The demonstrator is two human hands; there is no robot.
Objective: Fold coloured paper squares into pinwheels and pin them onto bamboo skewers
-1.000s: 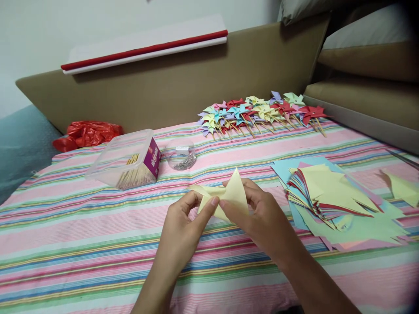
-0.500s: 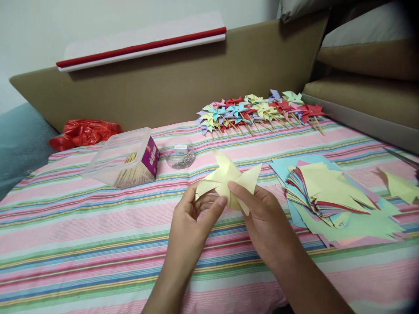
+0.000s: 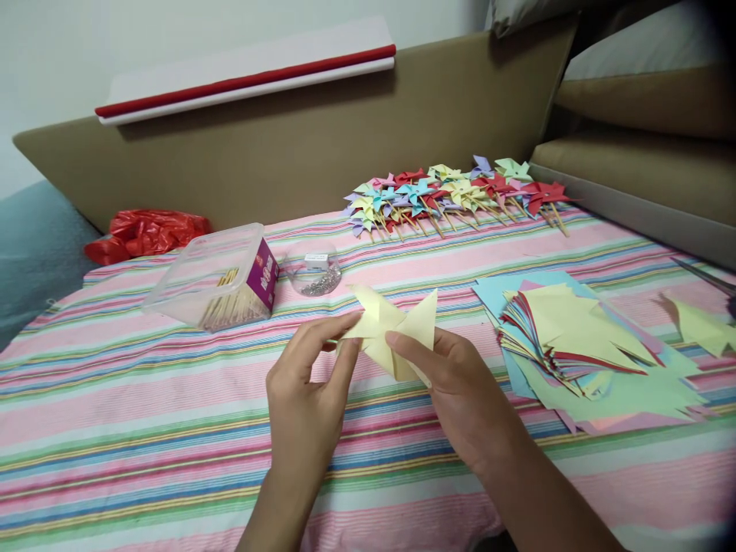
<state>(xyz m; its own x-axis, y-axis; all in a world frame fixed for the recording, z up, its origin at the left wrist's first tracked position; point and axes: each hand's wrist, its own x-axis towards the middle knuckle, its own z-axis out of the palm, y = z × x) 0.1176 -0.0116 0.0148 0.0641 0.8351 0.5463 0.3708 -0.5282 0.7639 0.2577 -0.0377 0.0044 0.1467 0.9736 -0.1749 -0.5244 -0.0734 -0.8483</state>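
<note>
A pale yellow paper pinwheel (image 3: 384,326) is held above the striped cloth, its points folded in toward the middle. My right hand (image 3: 460,383) grips it from the right, the thumb pressed on its centre and the other fingers mostly hidden behind the paper. At its left side, my left hand (image 3: 313,376) has thumb and forefinger closed at a folded edge of the pinwheel. No stick shows on this pinwheel. To the right lies a stack of cut paper sheets (image 3: 580,322), yellow on top, with slits cut in from the corners.
A clear plastic box (image 3: 189,268) holds thin wooden sticks (image 3: 235,303). Beside it is a round clear container (image 3: 313,268) of small metal pieces. Finished pinwheels (image 3: 454,192) lie along the back. A red plastic bag (image 3: 152,234), a loose yellow paper piece (image 3: 698,322) and scissors (image 3: 704,276) lie at the sides.
The pinwheel has turned and shifted slightly left. My left hand has moved left, its thumb leaving the centre and closing with the forefinger at the left edge. My right thumb stays on the middle.
</note>
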